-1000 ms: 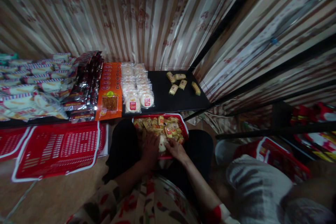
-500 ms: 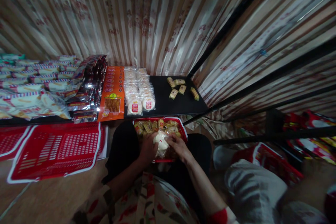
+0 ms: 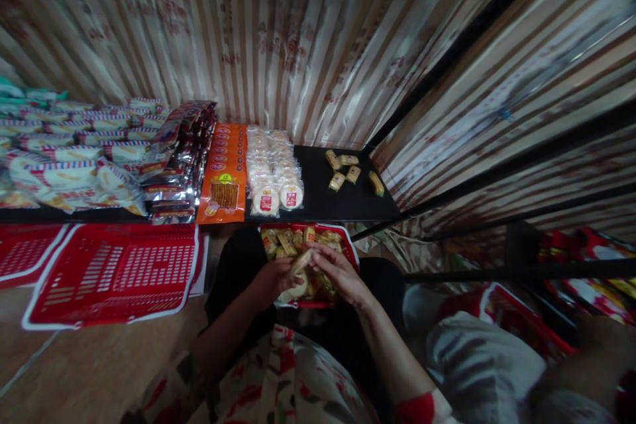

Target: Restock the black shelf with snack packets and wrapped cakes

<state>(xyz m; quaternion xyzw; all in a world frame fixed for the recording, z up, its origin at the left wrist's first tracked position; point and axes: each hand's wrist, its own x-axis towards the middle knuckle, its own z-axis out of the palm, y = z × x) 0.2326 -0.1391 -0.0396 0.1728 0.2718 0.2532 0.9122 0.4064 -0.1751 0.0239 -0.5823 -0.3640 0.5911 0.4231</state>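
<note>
A red basket (image 3: 352,246) with a white rim sits between my knees, filled with small yellow-wrapped snacks (image 3: 325,236). Over it, my left hand (image 3: 271,281) and my right hand (image 3: 340,273) meet, fingers closed around a pale yellowish wrapped snack (image 3: 300,263) held at a tilt. Just under my left fingers is a pale round packet (image 3: 294,289); whether that hand touches it I cannot tell. My fingers cover part of the held snack.
Ahead is a black shelf (image 3: 318,202) with clear-wrapped round crackers (image 3: 265,199), an orange bag (image 3: 223,172), dark shiny packs (image 3: 181,159), white snack bags (image 3: 74,169) and several loose yellow snacks (image 3: 348,172). Red baskets (image 3: 116,271) stand left. Black bars (image 3: 487,271) and another person's leg (image 3: 481,354) are right.
The white round packet my hands held is now lower, beneath my left fingers. A yellowish wrapped snack is between my fingers instead. The view has shifted slightly left.
</note>
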